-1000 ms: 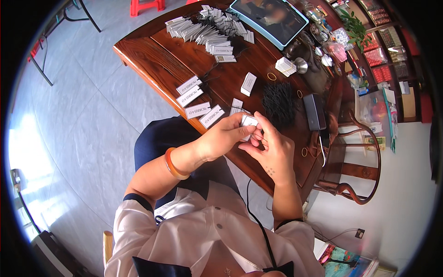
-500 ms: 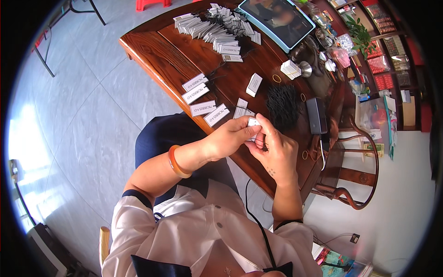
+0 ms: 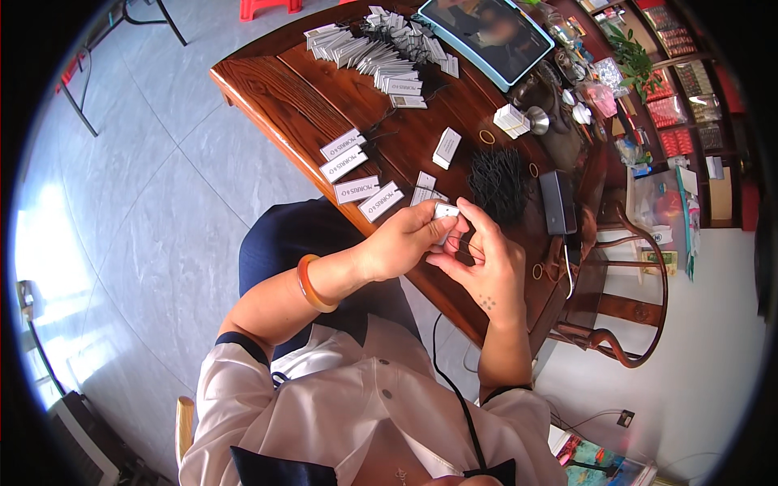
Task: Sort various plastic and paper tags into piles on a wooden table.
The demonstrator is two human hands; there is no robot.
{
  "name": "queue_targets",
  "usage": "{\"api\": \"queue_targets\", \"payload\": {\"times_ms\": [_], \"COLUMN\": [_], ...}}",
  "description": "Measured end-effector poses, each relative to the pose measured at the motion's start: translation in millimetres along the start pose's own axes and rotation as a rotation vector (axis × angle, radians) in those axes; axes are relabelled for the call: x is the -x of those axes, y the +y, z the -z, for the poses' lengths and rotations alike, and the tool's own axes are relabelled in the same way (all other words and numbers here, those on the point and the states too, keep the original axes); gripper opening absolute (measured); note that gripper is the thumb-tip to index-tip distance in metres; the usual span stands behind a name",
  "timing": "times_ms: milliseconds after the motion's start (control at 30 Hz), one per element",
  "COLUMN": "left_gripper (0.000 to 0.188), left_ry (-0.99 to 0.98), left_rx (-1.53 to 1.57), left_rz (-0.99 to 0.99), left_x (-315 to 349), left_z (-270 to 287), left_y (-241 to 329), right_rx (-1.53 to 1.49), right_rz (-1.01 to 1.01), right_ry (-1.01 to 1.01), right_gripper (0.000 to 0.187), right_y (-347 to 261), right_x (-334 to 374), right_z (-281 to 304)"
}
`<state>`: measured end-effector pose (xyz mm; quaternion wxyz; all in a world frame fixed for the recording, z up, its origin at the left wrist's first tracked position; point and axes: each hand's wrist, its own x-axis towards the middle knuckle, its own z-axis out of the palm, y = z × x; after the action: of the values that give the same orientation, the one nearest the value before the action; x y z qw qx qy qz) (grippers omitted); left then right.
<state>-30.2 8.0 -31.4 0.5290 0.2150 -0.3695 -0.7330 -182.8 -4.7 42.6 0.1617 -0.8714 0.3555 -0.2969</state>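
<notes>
Left hand (image 3: 397, 243) grasping white hang tag (image 3: 445, 211), right hand (image 3: 489, 266) at its edge, grip unclear, black cord bundle (image 3: 496, 182) beyond, on wooden worktop (image 3: 284, 91)

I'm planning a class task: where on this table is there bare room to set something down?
The table is bare at its left corner, between the tag heap and four spread tags. A smaller patch separates the heap from the nearer card stack. Crowded: right of the tablet, and ahead of the right hand, where black cords lie.
</notes>
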Motion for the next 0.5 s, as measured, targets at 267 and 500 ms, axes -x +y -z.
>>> {"api": "queue_targets", "payload": {"times_ms": [267, 500], "left_gripper": [0.024, 0.021], "left_ry": [0.025, 0.05], "left_rx": [-0.042, -0.15], "left_rz": [-0.076, -0.078], "left_x": [0, 0], "left_z": [7, 6], "left_y": [8, 10], "right_rx": [0.103, 0.223], "right_rz": [-0.03, 0.157], "right_ry": [0.006, 0.072], "right_gripper": [0.068, 0.041], "right_y": [2, 10], "right_x": [-7, -4], "right_z": [9, 6]}}
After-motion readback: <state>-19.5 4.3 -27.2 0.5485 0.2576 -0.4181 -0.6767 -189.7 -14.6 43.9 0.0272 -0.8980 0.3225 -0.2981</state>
